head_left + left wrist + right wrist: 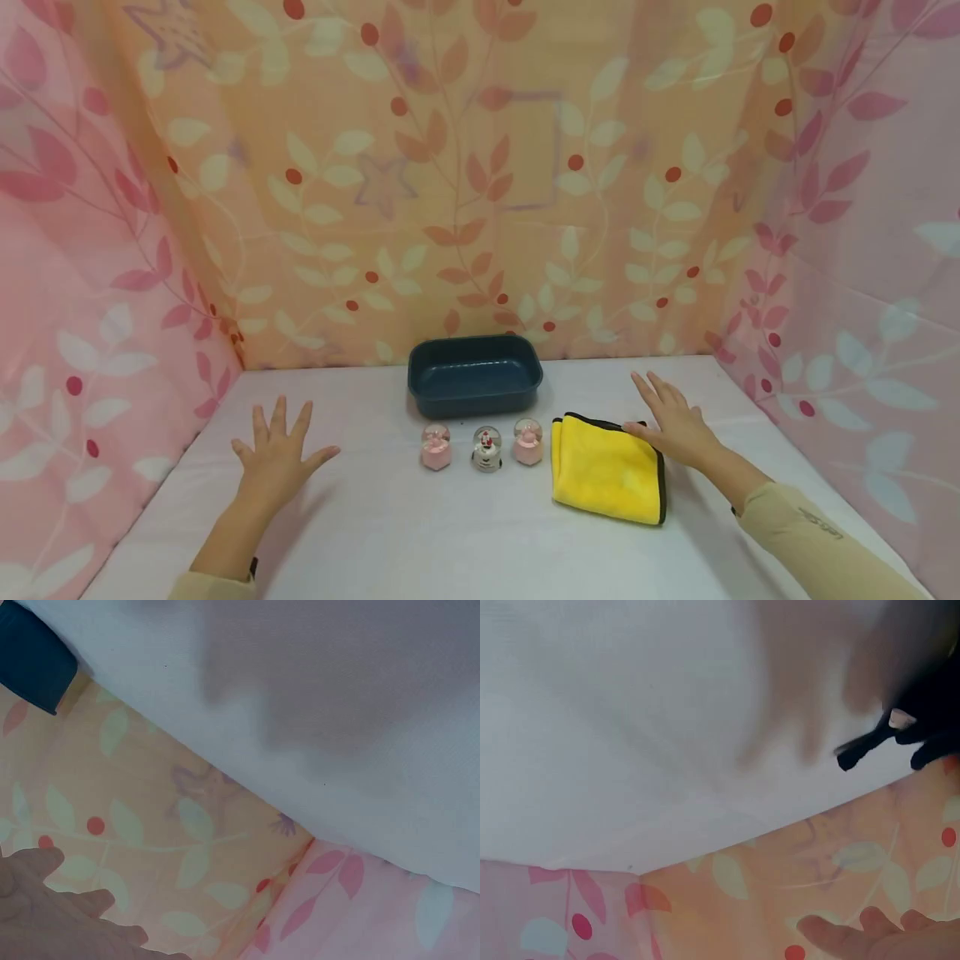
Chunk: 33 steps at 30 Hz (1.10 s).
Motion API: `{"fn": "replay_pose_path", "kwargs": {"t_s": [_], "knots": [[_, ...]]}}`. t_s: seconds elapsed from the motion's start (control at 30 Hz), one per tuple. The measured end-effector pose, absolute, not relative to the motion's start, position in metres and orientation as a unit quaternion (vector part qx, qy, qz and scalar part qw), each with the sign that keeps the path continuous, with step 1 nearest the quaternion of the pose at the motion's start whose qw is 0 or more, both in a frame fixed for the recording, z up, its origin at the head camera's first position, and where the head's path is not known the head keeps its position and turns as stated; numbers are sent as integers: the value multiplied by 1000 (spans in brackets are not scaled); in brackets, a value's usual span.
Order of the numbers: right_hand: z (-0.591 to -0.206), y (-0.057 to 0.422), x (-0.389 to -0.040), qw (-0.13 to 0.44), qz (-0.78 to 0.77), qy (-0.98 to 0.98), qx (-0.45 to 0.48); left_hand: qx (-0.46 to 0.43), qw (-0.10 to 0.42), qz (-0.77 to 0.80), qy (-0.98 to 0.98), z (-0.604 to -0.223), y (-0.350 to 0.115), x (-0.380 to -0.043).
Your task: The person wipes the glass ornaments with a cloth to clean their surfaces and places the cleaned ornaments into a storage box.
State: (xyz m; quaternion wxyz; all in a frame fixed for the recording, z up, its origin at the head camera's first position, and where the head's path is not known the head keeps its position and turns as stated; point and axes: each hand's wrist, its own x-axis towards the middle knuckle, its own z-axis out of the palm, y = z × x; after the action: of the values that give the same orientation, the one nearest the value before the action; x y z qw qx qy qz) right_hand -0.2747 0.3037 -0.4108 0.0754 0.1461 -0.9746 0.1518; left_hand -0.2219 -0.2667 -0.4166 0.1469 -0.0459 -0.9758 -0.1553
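My left hand (272, 465) hovers over the left of the white table with its fingers spread, holding nothing. On the right, my right hand (678, 429) is held out with straight fingers beside a folded yellow cloth (607, 471) with black edging. Its thumb overlaps the cloth's far corner in the head view; whether it touches, I cannot tell. Left of the cloth stand three small snow globes in a row: a pink-based one (436, 447), a white-based one (487, 450) with a red-and-white figure, and another pink-based one (528, 442).
Behind the globes sits a dark blue rectangular tray (476, 408), close to the back curtain (465, 183). Pink leaf-patterned curtains line the left (67, 317) and right sides. The white tabletop (420, 542) stretches toward the front.
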Motion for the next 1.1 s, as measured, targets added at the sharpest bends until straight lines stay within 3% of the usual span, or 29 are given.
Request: {"fn": "replay_pose_path", "kwargs": {"t_s": [0.27, 0.67, 1.1], "knots": [[-414, 298, -264, 45, 216, -964, 148, -47, 123, -177, -975, -422, -266, -219], [-425, 299, -251, 55, 203, -964, 163, -58, 106, -181, -976, -425, -262, -212], [-435, 309, -241, -40, 296, -945, 131, -70, 84, -210, -972, -429, -244, -212]]}}
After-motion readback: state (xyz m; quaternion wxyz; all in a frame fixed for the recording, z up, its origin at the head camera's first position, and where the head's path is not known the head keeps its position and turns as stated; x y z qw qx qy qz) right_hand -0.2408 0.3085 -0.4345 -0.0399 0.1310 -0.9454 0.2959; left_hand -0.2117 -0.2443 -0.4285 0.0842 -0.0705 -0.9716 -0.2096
